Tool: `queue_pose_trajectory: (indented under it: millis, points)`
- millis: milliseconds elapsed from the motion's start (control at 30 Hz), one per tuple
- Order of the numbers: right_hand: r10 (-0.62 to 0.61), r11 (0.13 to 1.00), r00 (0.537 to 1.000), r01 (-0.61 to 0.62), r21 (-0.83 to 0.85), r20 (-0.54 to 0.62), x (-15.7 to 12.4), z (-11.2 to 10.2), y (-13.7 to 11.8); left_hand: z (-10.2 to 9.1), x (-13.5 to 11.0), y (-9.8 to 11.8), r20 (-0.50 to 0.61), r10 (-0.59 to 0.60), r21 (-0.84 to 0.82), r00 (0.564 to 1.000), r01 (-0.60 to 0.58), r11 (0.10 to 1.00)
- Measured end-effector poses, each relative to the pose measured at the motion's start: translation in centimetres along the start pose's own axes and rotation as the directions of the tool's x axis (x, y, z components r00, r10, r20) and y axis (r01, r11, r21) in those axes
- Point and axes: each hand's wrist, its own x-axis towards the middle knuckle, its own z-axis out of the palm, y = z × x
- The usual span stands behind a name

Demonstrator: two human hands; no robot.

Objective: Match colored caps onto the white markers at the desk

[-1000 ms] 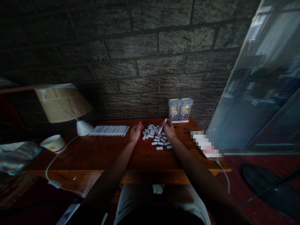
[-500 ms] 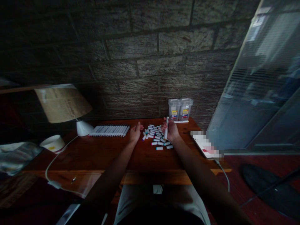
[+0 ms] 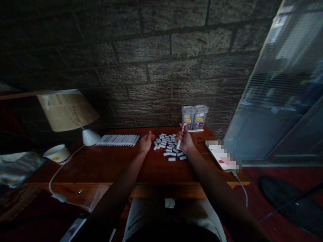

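Observation:
My right hand (image 3: pixel 187 139) is closed around a white marker (image 3: pixel 178 144), which leans with its upper end to the right. Just left of that hand lies a loose pile of short white marker caps (image 3: pixel 171 159) with coloured ends. My left hand (image 3: pixel 145 143) rests at the pile's left side, thumb up and fingers loosely apart, with nothing visible in it. Farther left, several white markers (image 3: pixel 118 140) lie side by side in a neat row.
Two clear plastic cases (image 3: pixel 200 117) stand at the back right, with another marker (image 3: pixel 196 130) lying before them. A lamp (image 3: pixel 90 137) and a white bowl (image 3: pixel 57 154) are on the left. A partly blurred white device (image 3: pixel 218 154) with a cable sits at the right edge.
The marker in my right hand has tilted, its upper end swinging to the right. My left hand stays in nearly the same place, and the caps look unmoved.

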Motion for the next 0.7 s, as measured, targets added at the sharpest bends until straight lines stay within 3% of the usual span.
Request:
queue_pose_trajectory:
  millis: [167,700]
  points:
    - [0.027,0.997,1.000,-0.027,-0.067,-0.003,0.02,0.19,0.21,0.03,-0.06,0.18,-0.009,-0.013,-0.012,1.000,0.013,1.000]
    - [-0.102,0.970,0.990,0.078,-0.232,-0.093,-0.28,0.76,0.71,0.04,-0.14,0.53,-0.010,-0.013,0.002,1.000,0.013,1.000]
